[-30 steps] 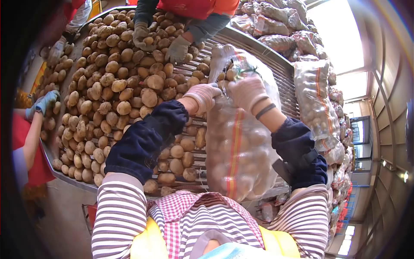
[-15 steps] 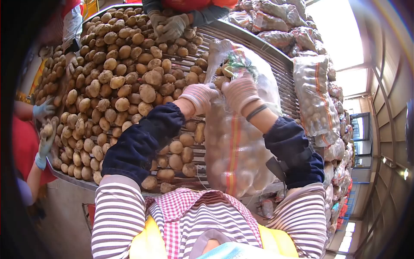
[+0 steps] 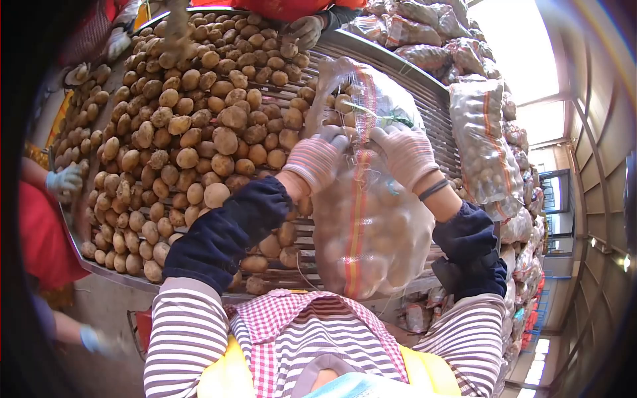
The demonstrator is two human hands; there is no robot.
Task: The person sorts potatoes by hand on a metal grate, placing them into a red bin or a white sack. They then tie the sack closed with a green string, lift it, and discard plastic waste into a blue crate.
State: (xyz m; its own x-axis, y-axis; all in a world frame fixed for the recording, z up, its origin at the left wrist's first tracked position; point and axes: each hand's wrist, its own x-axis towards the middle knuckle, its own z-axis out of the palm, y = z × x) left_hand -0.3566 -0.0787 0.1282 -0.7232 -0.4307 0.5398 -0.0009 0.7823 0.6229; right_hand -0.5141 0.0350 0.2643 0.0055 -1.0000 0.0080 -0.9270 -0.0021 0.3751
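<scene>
A clear mesh bag (image 3: 371, 232) with red and yellow stripes, full of potatoes, lies on the slatted table in front of me. My left hand (image 3: 317, 158), in a striped glove, is closed on the bag's upper left edge. On the bag's upper right part, my right hand (image 3: 403, 154) pinches the plastic with fingers bent. Beyond both hands the bag's loose top spreads out, with green strands (image 3: 397, 122) showing at its right. Loose potatoes (image 3: 225, 142) cover the table to the left of the bag.
Co-workers' gloved hands show at the table's far side (image 3: 306, 32) and left side (image 3: 65, 180). Another filled bag (image 3: 483, 142) lies at the right edge, before stacked bags (image 3: 424, 56). The slatted table's rim (image 3: 391, 58) curves behind my bag.
My hands have moved slightly apart, the right one rightward and down. The bag's top has spread, its striped strip now between my hands. Co-workers' hands at the left and far side have shifted.
</scene>
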